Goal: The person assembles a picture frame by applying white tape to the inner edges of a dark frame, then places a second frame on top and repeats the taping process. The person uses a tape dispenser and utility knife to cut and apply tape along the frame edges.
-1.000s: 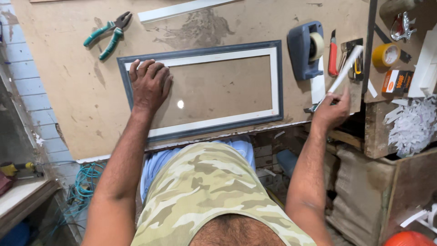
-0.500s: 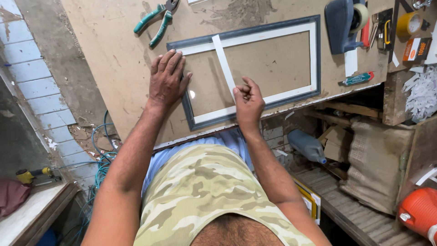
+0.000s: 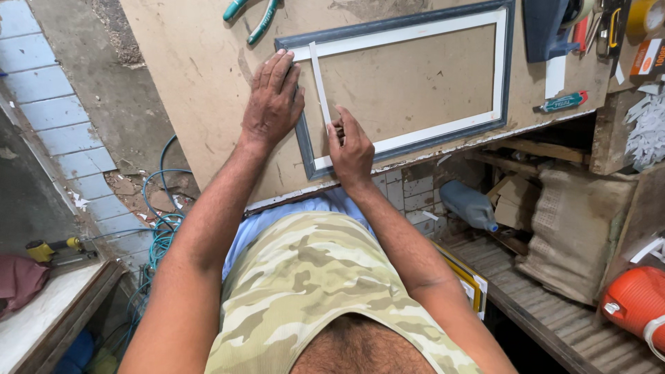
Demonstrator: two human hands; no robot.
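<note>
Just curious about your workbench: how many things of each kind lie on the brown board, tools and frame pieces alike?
Picture frame: 1
White strip, held by right hand: 1
Green-handled pliers: 1
Blue tape dispenser: 1
Total: 4

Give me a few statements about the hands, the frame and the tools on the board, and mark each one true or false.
1. The left hand lies flat on the left side of the grey picture frame. True.
2. The right hand holds the green-handled pliers. False: the pliers lie untouched near the board's top edge; the right hand pinches a thin white strip.
3. The white strip lies across the frame's opening near its left end. True.
4. The frame stands upright against a wall. False: it lies flat on the brown board.
5. An orange container sits at lower right. True.
</note>
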